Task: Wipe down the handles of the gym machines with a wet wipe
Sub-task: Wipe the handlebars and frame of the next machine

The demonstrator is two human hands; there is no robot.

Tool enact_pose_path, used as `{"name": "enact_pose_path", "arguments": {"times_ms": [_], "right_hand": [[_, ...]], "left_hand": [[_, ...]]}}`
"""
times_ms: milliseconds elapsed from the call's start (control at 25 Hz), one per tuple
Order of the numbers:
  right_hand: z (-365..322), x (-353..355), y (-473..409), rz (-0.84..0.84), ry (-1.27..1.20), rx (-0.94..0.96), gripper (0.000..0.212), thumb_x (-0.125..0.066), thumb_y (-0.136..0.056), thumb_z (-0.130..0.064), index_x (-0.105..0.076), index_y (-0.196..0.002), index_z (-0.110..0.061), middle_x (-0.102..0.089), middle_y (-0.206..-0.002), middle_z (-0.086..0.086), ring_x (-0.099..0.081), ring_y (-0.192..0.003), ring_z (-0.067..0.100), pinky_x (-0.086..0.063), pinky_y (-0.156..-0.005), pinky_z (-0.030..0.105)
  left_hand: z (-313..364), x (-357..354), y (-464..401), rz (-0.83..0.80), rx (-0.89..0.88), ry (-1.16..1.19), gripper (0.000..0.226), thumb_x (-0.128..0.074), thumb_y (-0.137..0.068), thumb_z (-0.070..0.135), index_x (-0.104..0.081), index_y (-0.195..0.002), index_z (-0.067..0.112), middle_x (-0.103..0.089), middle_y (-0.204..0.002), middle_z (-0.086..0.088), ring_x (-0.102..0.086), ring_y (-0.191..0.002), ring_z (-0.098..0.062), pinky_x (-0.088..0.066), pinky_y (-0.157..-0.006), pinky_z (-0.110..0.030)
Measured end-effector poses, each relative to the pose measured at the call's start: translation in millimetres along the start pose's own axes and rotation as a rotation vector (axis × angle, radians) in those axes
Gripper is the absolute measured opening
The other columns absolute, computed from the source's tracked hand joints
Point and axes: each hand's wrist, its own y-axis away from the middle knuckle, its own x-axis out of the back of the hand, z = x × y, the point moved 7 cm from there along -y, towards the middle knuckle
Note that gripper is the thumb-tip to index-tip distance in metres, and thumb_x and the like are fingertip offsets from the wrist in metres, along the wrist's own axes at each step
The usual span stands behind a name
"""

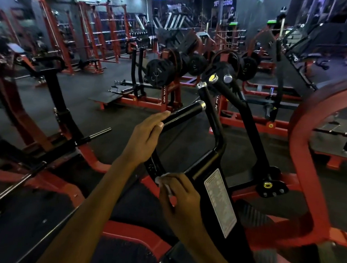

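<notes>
A black handle bar with a chrome end cap slants up and to the right from the machine's black frame. My left hand grips the bar's lower stretch, fingertips near its middle. Lower down, my right hand pinches a crumpled white wet wipe and presses it against the black tube where the bar bends into the frame. A second black handle with a chrome cap rises just behind.
The red curved frame of this machine arcs at the right. Black weight plates hang on red machines ahead. Another red and black machine stands at the left. Dark rubber floor lies between them.
</notes>
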Motion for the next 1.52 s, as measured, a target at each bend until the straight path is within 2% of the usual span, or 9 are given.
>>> {"name": "enact_pose_path", "arguments": {"times_ms": [360,480,560,800,960,1120,1280,1360,1520], "right_hand": [[9,6,-29,-0.014,-0.108,0.012,0.011,-0.058,-0.088,-0.002,-0.068,-0.086,-0.006,-0.066,-0.089,0.003,-0.063,-0.085,0.012,-0.051,-0.072,0.025],[23,9,-30,-0.133,-0.123,-0.004,0.016,-0.06,-0.082,0.006,-0.068,-0.086,-0.008,-0.069,-0.09,0.003,-0.062,-0.088,0.005,-0.048,-0.075,0.013],[37,14,-27,-0.22,-0.084,-0.022,0.023,-0.058,-0.078,0.007,-0.069,-0.087,-0.01,-0.071,-0.09,0.001,-0.062,-0.087,0.008,-0.049,-0.076,0.017],[41,4,-33,-0.551,0.434,0.355,0.021,-0.057,-0.067,0.001,-0.069,-0.08,-0.009,-0.068,-0.082,0.003,-0.059,-0.077,0.025,-0.051,-0.069,0.029],[35,18,-9,-0.238,0.421,0.141,0.023,-0.047,-0.081,-0.002,-0.068,-0.088,-0.009,-0.065,-0.086,0.003,-0.06,-0.082,0.022,-0.053,-0.068,0.03],[24,14,6,0.05,0.19,-0.276,0.02,-0.056,-0.082,-0.004,-0.071,-0.092,-0.012,-0.064,-0.087,0.002,-0.06,-0.078,0.008,-0.044,-0.072,0.008],[3,10,-5,0.124,0.039,-0.283,0.018,-0.058,-0.082,-0.006,-0.072,-0.091,-0.012,-0.063,-0.083,-0.006,-0.057,-0.074,-0.002,-0.05,-0.06,0.014],[4,19,4,0.177,-0.022,-0.271,0.017,-0.061,-0.084,-0.001,-0.071,-0.091,-0.012,-0.064,-0.087,-0.009,-0.059,-0.081,-0.006,-0.048,-0.067,0.009],[40,36,40,0.365,0.017,-0.489,0.027,-0.061,-0.084,0.004,-0.062,-0.086,-0.022,-0.061,-0.085,-0.003,-0.06,-0.078,0.005,-0.053,-0.063,0.031]], "left_hand": [[2,1,1,0.016,0.0,0.006,0.039,-0.037,-0.095,0.012,-0.05,-0.13,0.0,-0.049,-0.129,0.001,-0.043,-0.12,0.004,-0.031,-0.1,-0.006],[3,1,2,0.024,-0.004,0.01,0.039,-0.037,-0.095,0.012,-0.05,-0.13,0.0,-0.05,-0.128,0.002,-0.042,-0.119,0.008,-0.031,-0.098,-0.004],[2,1,2,0.029,-0.004,0.014,0.038,-0.038,-0.095,0.011,-0.051,-0.129,0.0,-0.05,-0.128,0.002,-0.043,-0.118,0.008,-0.032,-0.098,-0.004],[2,2,3,0.021,0.009,0.017,0.039,-0.039,-0.094,0.013,-0.051,-0.13,0.001,-0.051,-0.13,0.0,-0.044,-0.121,0.0,-0.031,-0.101,-0.007],[3,1,4,0.011,0.03,0.004,0.04,-0.038,-0.094,0.015,-0.05,-0.131,0.003,-0.051,-0.131,-0.001,-0.044,-0.121,-0.001,-0.031,-0.101,-0.007],[1,1,4,-0.007,0.04,0.018,0.042,-0.036,-0.094,0.017,-0.049,-0.132,0.003,-0.051,-0.134,-0.007,-0.042,-0.123,0.0,-0.03,-0.103,-0.007],[-1,0,4,-0.021,0.046,0.02,0.038,-0.037,-0.097,0.012,-0.047,-0.133,0.003,-0.049,-0.137,-0.009,-0.04,-0.124,0.002,-0.029,-0.102,-0.005],[0,0,4,-0.024,0.046,0.021,0.037,-0.038,-0.098,0.007,-0.047,-0.133,0.002,-0.049,-0.137,-0.01,-0.039,-0.124,0.002,-0.028,-0.101,-0.004],[0,1,4,0.002,0.019,0.041,0.04,-0.037,-0.095,0.012,-0.049,-0.132,0.0,-0.051,-0.135,-0.011,-0.043,-0.125,-0.006,-0.029,-0.103,-0.007]]}}
